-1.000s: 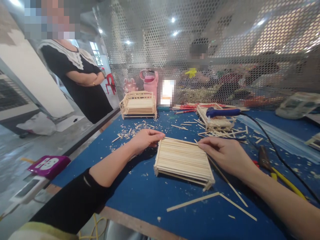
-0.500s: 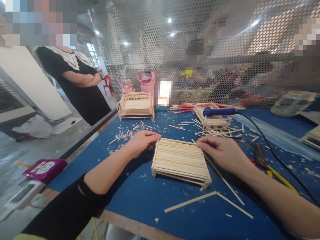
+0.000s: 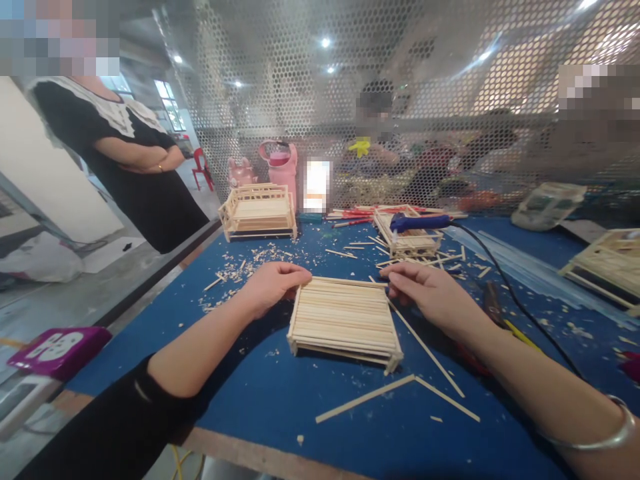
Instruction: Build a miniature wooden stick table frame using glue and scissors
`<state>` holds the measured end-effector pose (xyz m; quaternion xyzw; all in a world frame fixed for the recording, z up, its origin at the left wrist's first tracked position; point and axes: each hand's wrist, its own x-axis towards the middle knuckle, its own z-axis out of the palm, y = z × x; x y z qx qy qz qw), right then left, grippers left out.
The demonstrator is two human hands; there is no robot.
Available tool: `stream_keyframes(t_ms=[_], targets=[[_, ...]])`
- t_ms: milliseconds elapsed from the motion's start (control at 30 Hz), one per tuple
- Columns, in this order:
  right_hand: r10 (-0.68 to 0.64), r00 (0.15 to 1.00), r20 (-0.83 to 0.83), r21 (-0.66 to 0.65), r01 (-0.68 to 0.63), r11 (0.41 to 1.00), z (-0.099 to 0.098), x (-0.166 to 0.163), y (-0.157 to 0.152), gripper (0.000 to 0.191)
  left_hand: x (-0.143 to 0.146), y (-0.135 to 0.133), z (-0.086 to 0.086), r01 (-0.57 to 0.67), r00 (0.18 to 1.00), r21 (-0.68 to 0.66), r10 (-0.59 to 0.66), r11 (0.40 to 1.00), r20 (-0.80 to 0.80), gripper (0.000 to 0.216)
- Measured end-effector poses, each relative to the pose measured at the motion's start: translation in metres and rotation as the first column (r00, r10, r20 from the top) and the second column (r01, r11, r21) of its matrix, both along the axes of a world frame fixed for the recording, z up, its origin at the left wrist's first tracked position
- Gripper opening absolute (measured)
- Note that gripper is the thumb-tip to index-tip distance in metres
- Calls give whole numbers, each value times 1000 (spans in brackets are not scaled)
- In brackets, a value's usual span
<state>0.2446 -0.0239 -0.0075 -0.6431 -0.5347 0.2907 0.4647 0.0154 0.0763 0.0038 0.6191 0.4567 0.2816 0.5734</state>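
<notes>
A flat slatted panel of thin wooden sticks [image 3: 344, 320] lies on the blue table [image 3: 280, 393] in front of me. My left hand [image 3: 273, 285] pinches the panel's far left corner, fingers curled shut on it. At the far right corner my right hand [image 3: 430, 293] pinches the end of the topmost stick along the back edge. A long loose stick [image 3: 425, 348] runs out from under my right hand toward the front. Two more loose sticks [image 3: 395, 395] lie near the table's front edge.
A finished stick bed [image 3: 259, 212] stands at the back left, another frame [image 3: 407, 237] with a blue glue gun [image 3: 419, 221] and its black cord behind. Pliers [image 3: 500, 313] lie right. A person in black [image 3: 125, 160] stands left. A perforated metal screen [image 3: 350, 100] backs the table.
The view has swung to the right, so everything sits further left in the picture. Both hands keep their grip on the panel's far corners; the panel has not visibly shifted on the table.
</notes>
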Motion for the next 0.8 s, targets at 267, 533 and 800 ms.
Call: stream_keyframes(t_ms=[267,533,800], targets=[[3,975,-222,-103,-26,994,-5,0,-1,33,1,-1,0,4,1000,20,-4,1000,-18,13],[-24,999,21,-96,26,995,-8,5,-2,28,1,0,0,10,999,23,-9,1000,-35,14],[-25,955,297,5,25,1000,1,-1,-6,24,-5,1,5,64,981,164,-32,984,-189,26]])
